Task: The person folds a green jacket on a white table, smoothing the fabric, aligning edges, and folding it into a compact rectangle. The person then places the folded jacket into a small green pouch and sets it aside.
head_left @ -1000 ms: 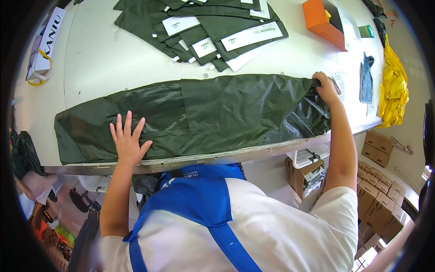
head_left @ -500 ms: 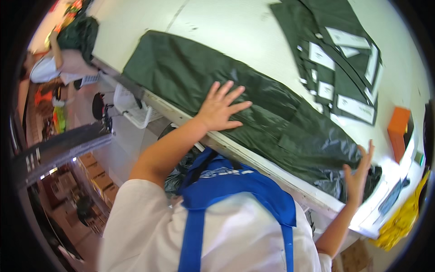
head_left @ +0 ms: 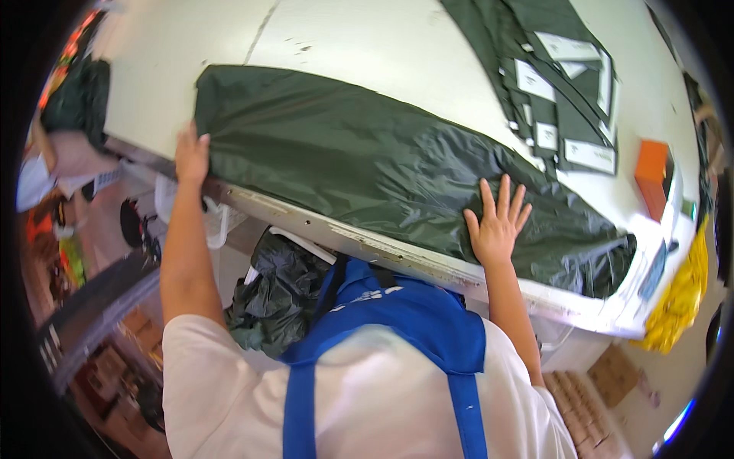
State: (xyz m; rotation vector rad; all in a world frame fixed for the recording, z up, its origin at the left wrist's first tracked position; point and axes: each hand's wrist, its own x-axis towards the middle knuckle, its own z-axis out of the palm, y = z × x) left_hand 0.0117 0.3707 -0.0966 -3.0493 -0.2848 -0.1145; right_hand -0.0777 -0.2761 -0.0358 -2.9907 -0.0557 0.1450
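Note:
A long piece of dark green, shiny thin fabric [head_left: 329, 138] lies along the near edge of the white table [head_left: 168, 46], folded or layered and wrinkled toward its right end. At its left end my left hand [head_left: 193, 157] rests against the fabric's edge, fingers stretched forward and thumb apart. My right hand [head_left: 497, 229] is spread flat on the fabric right of the middle, palm down. Neither hand visibly grips the cloth. Further back on the right lie several dark green cut pieces [head_left: 497, 69] with white paper labels [head_left: 590, 157] on them.
An orange box [head_left: 652, 174] stands at the table's right side. Yellow plastic [head_left: 680, 294] hangs off the right corner. Below the table edge are a crumpled dark bag or cloth [head_left: 283, 283] and a white basket [head_left: 218, 222]. Another person's white garment [head_left: 36, 182] shows at far left.
My left hand has moved left from the fabric's middle to its left end. The right hand has left the right end and now lies flat on the cloth. The fabric looks smoother.

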